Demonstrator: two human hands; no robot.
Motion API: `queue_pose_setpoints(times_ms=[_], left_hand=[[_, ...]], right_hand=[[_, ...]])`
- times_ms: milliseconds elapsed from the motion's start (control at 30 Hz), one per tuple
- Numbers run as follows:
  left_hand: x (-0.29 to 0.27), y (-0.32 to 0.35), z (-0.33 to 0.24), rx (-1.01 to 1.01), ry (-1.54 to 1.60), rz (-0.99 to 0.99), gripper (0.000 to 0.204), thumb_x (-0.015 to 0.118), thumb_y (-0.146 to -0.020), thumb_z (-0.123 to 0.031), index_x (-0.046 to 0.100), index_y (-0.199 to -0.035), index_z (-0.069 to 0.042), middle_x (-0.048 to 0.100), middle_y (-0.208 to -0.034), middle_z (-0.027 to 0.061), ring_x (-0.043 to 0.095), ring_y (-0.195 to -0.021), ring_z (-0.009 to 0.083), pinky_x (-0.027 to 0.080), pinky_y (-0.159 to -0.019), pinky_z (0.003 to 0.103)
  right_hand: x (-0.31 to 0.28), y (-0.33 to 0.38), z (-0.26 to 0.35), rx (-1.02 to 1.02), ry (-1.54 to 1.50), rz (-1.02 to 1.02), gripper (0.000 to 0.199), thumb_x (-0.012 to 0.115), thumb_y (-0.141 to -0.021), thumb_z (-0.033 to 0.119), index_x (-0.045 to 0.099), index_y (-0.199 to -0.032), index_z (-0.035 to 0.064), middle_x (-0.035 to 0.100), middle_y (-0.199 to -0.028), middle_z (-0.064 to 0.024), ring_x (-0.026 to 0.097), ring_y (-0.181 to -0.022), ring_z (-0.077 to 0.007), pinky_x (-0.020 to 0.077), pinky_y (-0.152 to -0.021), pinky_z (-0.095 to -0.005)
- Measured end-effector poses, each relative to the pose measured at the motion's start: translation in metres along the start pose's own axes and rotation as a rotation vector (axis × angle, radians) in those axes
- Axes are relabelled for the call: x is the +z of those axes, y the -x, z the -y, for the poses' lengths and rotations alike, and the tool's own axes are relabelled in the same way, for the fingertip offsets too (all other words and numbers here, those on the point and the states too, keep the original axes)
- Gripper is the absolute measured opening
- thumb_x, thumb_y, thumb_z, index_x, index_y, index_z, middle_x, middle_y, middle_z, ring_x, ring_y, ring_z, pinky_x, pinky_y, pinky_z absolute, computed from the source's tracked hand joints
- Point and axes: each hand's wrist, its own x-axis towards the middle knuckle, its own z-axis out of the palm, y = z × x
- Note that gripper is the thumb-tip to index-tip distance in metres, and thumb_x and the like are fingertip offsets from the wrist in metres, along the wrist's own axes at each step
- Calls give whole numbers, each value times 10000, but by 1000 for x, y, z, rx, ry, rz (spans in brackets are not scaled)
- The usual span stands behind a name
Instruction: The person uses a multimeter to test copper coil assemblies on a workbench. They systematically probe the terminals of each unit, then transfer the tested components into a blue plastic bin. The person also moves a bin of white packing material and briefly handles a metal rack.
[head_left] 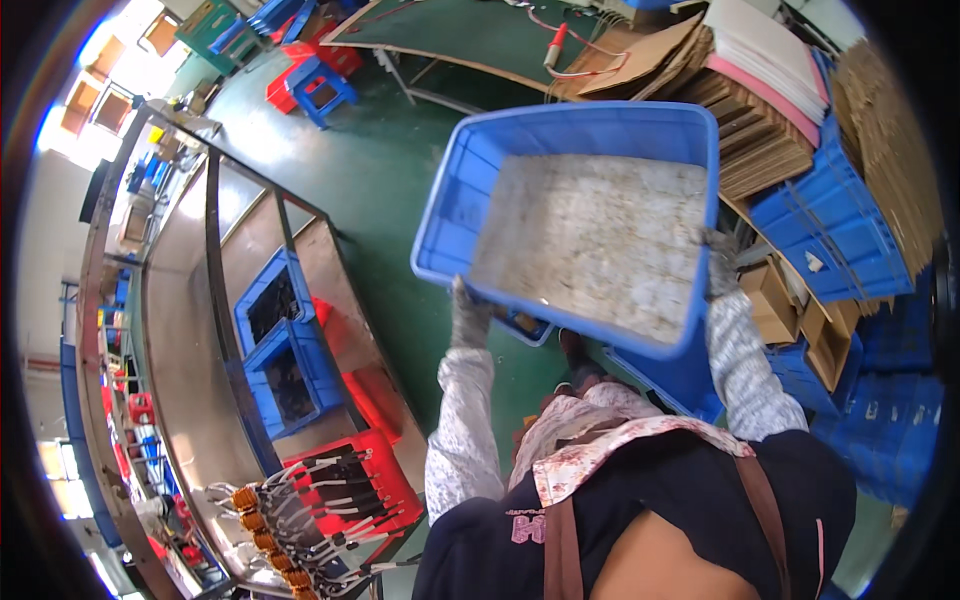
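Observation:
Between my two gloved hands I hold a large blue plastic bin (570,115), tilted so that its inside faces me. A worn, dirty whitish sheet or lining (600,240) covers its bottom, and no parts lie in it. My left hand (468,315), in a grey glove, grips the near left corner of the rim. At the right side wall, my right hand (720,265) closes over the rim, its fingers partly hidden. Below the held bin, another blue bin (670,380) shows near my legs.
On the left, a metal workbench (185,320) carries blue bins (290,380), a red tray (370,490) and copper-wound coils with leads (265,535). Stacked cardboard (750,150) and blue crates (840,230) stand to the right. A blue stool (320,90) is on the green floor.

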Motion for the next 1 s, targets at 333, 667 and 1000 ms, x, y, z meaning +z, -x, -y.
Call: queue_pose_setpoints(times_ms=[333,667,1000], left_hand=[[20,17,-8,64,-380,-17,535,572,-821,-320,378,-1267,-97,552,-1052,27,532,-888,117,428,-772,271],[-140,95,116,-153,-647,-447,317,574,-833,-176,528,-1140,-113,563,-911,-45,462,-664,27,394,-565,185],[-178,28,47,-218,-947,-288,347,546,-833,-216,518,-1147,-72,578,-1060,86,521,-983,171,393,-854,267]], right_hand=[[133,-62,-249,506,-97,-158,153,592,-676,170,531,-780,76,496,-663,-24,460,-595,-154,387,-555,-322],[69,-55,-352,910,186,-152,308,630,-584,231,608,-814,28,576,-858,-99,505,-729,-232,433,-728,-355],[164,-72,-244,-44,1599,-95,857,653,-658,396,267,-1241,-100,452,-1158,-270,468,-1084,-336,390,-909,-389]])
